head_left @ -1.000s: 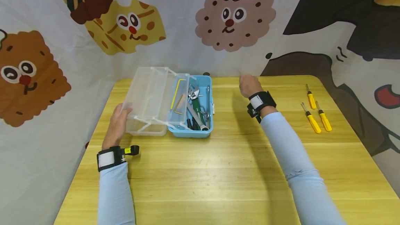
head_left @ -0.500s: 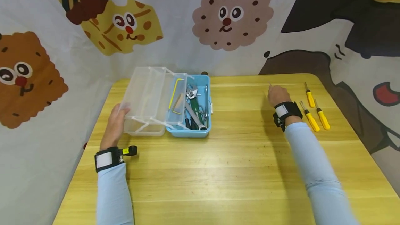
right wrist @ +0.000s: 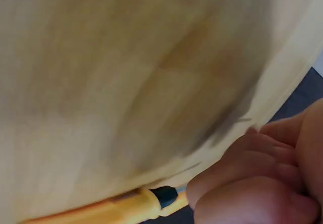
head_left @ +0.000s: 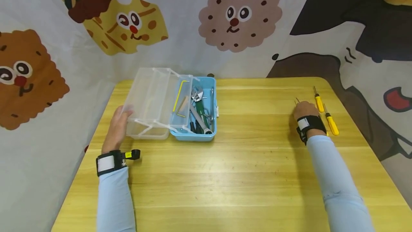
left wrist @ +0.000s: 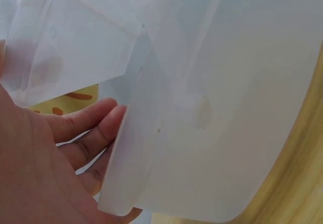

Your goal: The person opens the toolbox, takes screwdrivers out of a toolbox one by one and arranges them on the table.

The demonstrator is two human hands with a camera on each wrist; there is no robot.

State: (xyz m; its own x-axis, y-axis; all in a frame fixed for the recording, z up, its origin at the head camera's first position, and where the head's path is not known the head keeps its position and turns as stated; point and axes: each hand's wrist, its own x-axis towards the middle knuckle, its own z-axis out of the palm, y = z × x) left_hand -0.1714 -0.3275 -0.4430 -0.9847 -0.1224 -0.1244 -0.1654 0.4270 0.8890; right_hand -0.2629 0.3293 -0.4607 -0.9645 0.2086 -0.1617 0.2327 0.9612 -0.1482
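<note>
In the head view, my left hand (head_left: 116, 126) holds the near left edge of the raised translucent toolbox lid (head_left: 146, 92), thumb on its edge. Fingers (left wrist: 86, 138) lie beside the clear plastic panel (left wrist: 212, 133) in the left wrist view. My right hand (head_left: 305, 111), at the right of the table, is curled round a tool with a thin metal tip (head_left: 297, 100); its kind is hidden. Two yellow-handled screwdrivers (head_left: 318, 103) (head_left: 332, 124) lie just beside it. The hand and wrist cover most of a third. A yellow screwdriver handle (right wrist: 121, 209) shows in the right wrist view.
The blue toolbox base (head_left: 193, 138) stands open at the back, holding an adjustable wrench (head_left: 199, 96), a yellow hex key (head_left: 179, 96) and other tools. A printed cloth (head_left: 180, 56) hangs behind the wooden table (head_left: 206, 182).
My right hand has moved right across the table, from beside the toolbox to the yellow screwdrivers, with the thin-tipped tool in it. My left hand stays on the lid.
</note>
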